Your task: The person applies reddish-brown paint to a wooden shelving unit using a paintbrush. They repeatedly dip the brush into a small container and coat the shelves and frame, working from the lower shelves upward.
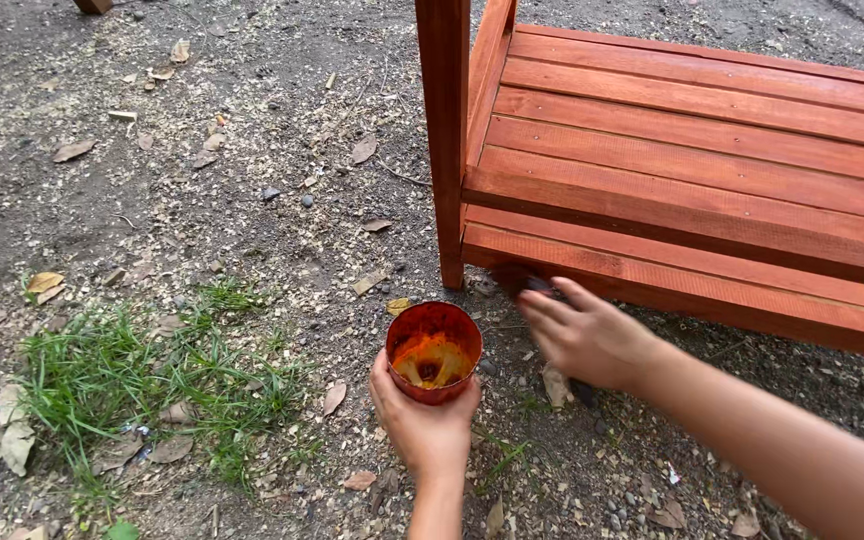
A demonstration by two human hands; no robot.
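From the head view, your left hand (pixel 422 420) is cupping a small round container (pixel 433 351) from below, fingers wrapped up around its base, holding it just above the gravelly ground (pixel 252 180), a little in front of the bench leg (pixel 445 140). It's stained orange-red, with a smear of orange liquid pooling at the bottom, so I'd judge it light and nearly empty, though likely slick on the outside where stain has run. Gripping it low around the base, as you're doing, looks the sound choice; keep it level, since that liquid would slop out with a tilt. Your right hand (pixel 584 335) is reaching under the bench's lowest slat (pixel 692 285), fingers closed around something dark (pixel 534 286) pressed against the wood, probably a brush or rag, but it's too blurred to tell which. The red-brown bench (pixel 702 150) looks freshly coated and glossy, so the surfaces may be tacky. A grass tuft (pixel 142 370) and dry leaves are lying off to your left.
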